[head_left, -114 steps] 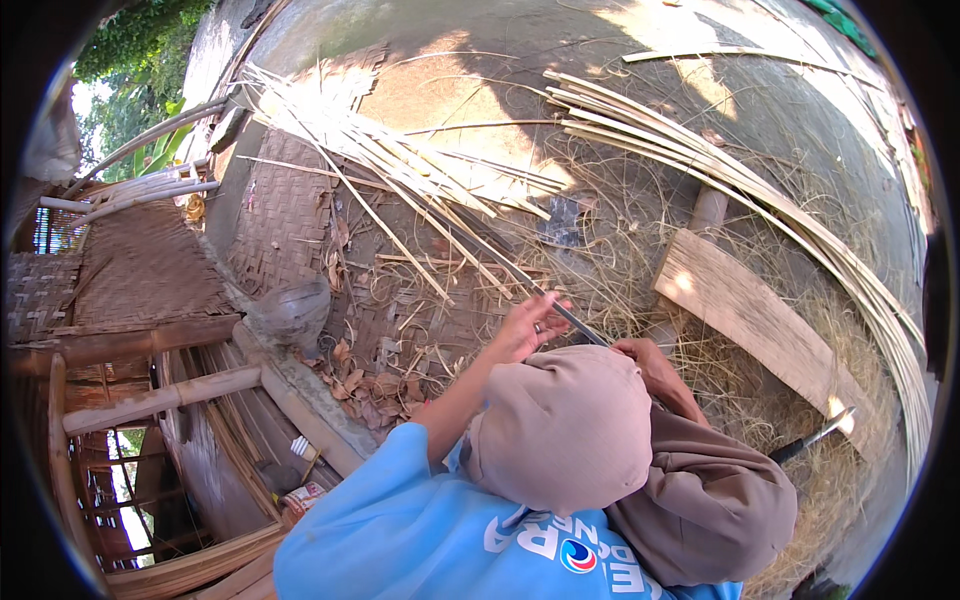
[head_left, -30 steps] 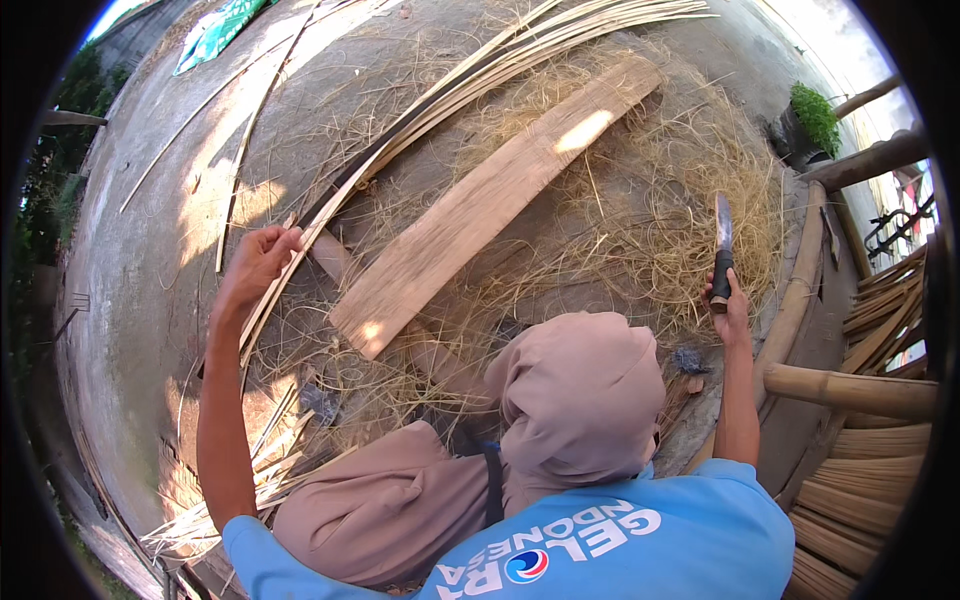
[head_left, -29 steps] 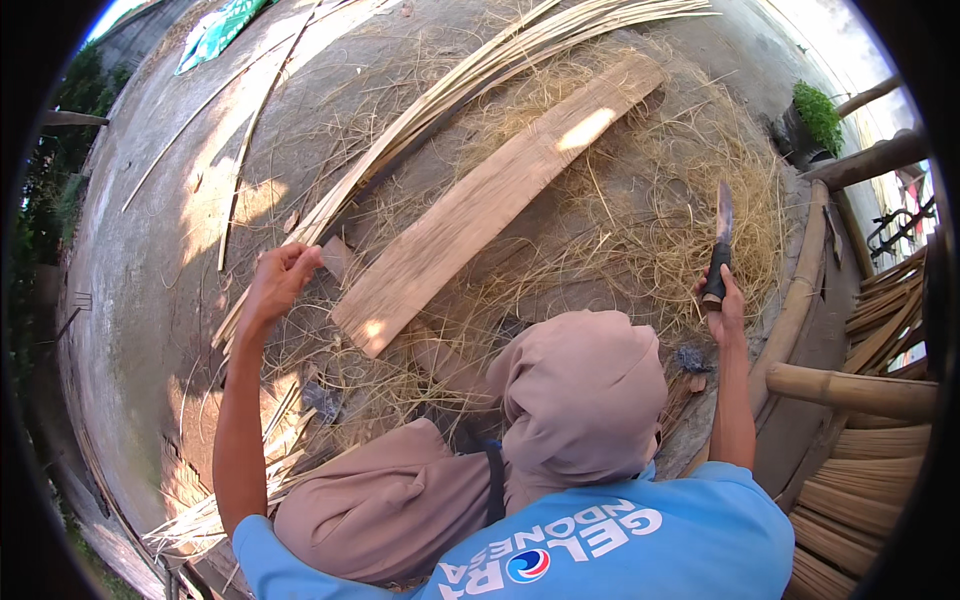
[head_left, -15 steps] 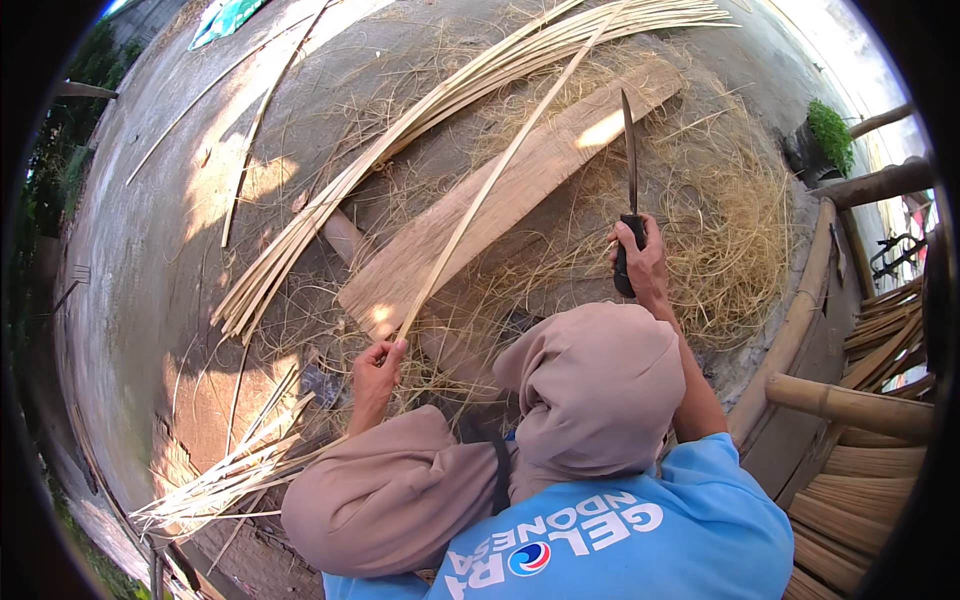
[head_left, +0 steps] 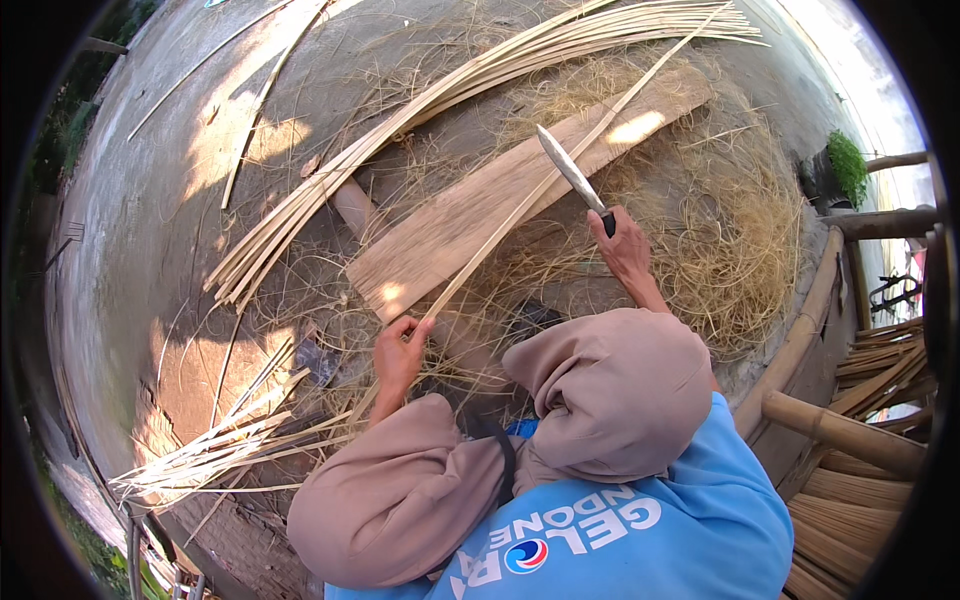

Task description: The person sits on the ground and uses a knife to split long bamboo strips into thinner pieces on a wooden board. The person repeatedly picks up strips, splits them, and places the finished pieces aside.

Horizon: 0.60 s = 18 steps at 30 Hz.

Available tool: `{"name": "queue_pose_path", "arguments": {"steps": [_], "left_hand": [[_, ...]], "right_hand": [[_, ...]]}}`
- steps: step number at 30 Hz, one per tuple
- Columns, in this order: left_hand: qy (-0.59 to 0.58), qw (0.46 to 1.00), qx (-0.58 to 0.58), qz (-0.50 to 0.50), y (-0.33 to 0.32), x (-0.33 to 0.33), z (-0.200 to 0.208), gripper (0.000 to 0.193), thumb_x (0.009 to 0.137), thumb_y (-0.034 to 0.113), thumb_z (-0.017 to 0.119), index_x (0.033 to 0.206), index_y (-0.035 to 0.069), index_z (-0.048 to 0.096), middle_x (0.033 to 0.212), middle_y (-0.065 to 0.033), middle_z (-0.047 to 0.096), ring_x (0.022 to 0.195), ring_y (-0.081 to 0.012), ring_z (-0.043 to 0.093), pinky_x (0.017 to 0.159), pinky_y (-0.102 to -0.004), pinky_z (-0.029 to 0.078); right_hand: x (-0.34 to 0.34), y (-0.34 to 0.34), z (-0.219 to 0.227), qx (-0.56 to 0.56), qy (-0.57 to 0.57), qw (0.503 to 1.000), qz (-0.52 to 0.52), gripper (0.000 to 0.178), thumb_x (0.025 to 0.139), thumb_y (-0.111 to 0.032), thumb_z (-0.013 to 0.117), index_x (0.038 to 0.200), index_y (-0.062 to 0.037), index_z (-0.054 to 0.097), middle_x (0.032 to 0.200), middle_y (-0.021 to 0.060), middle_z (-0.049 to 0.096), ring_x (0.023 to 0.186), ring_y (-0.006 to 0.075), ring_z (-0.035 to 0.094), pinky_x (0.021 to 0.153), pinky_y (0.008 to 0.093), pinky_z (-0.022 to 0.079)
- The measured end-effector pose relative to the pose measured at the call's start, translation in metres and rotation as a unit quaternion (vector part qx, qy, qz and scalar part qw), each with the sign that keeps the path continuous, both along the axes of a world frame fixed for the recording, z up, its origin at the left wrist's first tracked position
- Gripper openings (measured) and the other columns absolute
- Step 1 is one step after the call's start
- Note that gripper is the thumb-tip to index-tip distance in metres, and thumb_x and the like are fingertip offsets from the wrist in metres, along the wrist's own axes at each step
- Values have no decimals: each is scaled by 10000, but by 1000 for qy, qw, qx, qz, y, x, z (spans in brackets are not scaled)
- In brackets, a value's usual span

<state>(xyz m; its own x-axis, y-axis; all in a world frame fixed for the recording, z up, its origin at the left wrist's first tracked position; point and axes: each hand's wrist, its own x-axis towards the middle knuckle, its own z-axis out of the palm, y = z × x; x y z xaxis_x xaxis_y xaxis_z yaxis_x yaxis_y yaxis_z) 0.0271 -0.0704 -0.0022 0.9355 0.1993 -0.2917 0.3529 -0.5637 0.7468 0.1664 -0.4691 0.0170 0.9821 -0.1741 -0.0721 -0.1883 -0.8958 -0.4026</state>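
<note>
My left hand (head_left: 400, 355) pinches the near end of a long, thin bamboo strip (head_left: 500, 238). The strip slants up and to the right across a flat wooden board (head_left: 420, 250). My right hand (head_left: 625, 245) is closed round the black handle of a knife (head_left: 572, 170). Its blade points up and to the left, and its tip is close beside the strip; whether they touch I cannot tell. Part of the handle is hidden in my fingers.
A bundle of long strips (head_left: 330, 180) lies beyond the board. Shorter strips (head_left: 210, 455) are piled at lower left. Curly shavings (head_left: 735, 260) cover the ground at right. A bamboo rail (head_left: 845, 435) and a potted plant (head_left: 847, 168) stand along the right side.
The knife has swung from upright to leaning left, its blade now near the strip. My left hand still holds the strip's near end. The whole view has shifted slightly.
</note>
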Motion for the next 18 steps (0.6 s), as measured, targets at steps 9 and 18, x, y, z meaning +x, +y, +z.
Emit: {"name": "queue_pose_path", "arguments": {"steps": [9,18], "left_hand": [[256,944,-192,-87,53,-9,-13,512,1004,515,628,789,57,706,622,5,589,580,-119,539,564,-305,407],[57,996,50,-51,32,-40,12,516,1033,485,583,797,39,695,598,-92,581,556,-215,549,561,-387,404]], "right_hand": [[36,-16,-44,57,35,997,-24,683,1023,-651,462,928,9,614,825,285,677,841,465,686,764,556,519],[-51,54,-16,103,27,971,213,639,1011,-606,541,803,-8,627,650,199,627,643,416,657,631,494,522]]}}
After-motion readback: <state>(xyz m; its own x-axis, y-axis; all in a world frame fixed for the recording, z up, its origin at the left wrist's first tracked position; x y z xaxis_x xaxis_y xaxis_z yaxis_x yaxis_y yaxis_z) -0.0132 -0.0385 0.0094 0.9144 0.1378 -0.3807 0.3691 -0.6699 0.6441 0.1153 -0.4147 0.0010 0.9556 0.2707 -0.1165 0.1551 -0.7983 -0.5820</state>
